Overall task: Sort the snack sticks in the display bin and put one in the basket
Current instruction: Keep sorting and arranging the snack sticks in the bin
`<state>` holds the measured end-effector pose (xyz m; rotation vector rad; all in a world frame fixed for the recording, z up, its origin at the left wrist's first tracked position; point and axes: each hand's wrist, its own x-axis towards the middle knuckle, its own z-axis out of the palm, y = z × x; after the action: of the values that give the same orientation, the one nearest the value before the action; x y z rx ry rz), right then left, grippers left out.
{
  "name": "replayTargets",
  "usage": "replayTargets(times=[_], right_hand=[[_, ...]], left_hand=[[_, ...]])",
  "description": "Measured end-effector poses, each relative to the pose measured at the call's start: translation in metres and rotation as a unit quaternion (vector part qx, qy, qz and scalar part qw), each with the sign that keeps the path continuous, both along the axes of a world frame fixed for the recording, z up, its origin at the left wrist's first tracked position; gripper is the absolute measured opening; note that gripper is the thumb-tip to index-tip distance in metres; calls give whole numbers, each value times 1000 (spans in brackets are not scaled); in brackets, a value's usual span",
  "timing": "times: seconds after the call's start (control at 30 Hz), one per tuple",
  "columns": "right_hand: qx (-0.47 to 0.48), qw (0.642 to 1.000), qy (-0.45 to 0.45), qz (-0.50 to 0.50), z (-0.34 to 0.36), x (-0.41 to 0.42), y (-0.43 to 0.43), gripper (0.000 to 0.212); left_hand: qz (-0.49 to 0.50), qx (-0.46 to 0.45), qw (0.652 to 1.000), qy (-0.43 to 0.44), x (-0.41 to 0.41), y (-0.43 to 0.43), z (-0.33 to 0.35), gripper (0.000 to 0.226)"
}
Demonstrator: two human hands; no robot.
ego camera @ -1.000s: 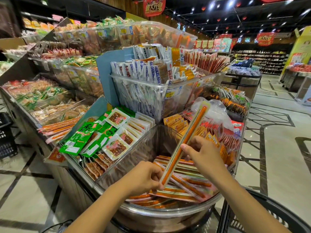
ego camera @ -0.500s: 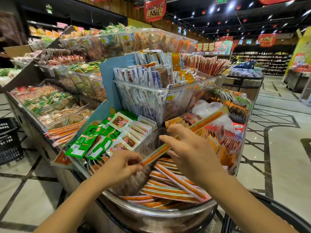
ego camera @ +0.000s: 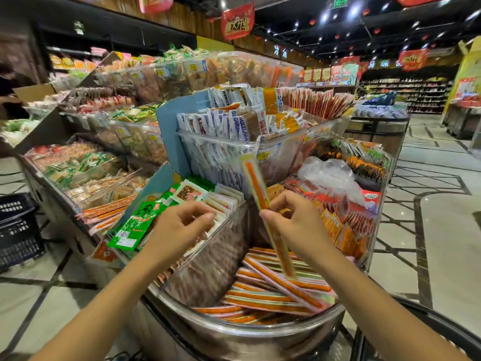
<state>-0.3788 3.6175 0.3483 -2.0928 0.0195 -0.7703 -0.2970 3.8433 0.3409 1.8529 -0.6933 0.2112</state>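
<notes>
Snack stick [ego camera: 256, 183] stands nearly upright, pinched mid-length in your right hand [ego camera: 294, 225] above the display bin [ego camera: 208, 323]. Your left hand [ego camera: 179, 225] hovers beside it, loosely curled, empty. The basket [ego camera: 442, 323] sits lower right.

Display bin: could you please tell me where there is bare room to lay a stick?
Only the display bin's back corner, between the clear wall and the stick pile, under the right hand, looks bare. Front and right are crowded.

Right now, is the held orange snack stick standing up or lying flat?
Standing up, nearly. The right hand pinches the snack stick at its middle, above the display bin.
</notes>
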Motion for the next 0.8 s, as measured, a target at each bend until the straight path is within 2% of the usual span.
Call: replayTargets(times=[0.1,0.17,0.23,0.33,0.43,0.53,0.7,0.8], right_hand=[[112,994,8,8,-7,0,-1,22],[193,981,14,11,-13,-1,-1,24],[252,967,17,16,-20,-3,-1,25],[270,963,19,4,-27,-8,-7,24],[226,973,12,-42,-28,-15,-19,17],[177,978,-18,-112,-26,-26,-38,31],[39,987,-24,-157,-42,-40,-54,43],[-102,981,-15,-165,-57,-42,-62,28]], left_hand=[[-34,119,992,-7,-6,-23,-29,11],[-65,190,979,-22,-13,-40,-46,34],[-78,227,970,-28,-22,-58,-55,46],[-34,307,944,-119,-25,-80,-64,36],[-9,356,912,-204,-19,-91,-67,19],[-4,408,880,-244,-13,-98,-69,16],[16,450,860,-241,7,-117,-78,14],[23,463,854,-238,22,-130,-84,14]])
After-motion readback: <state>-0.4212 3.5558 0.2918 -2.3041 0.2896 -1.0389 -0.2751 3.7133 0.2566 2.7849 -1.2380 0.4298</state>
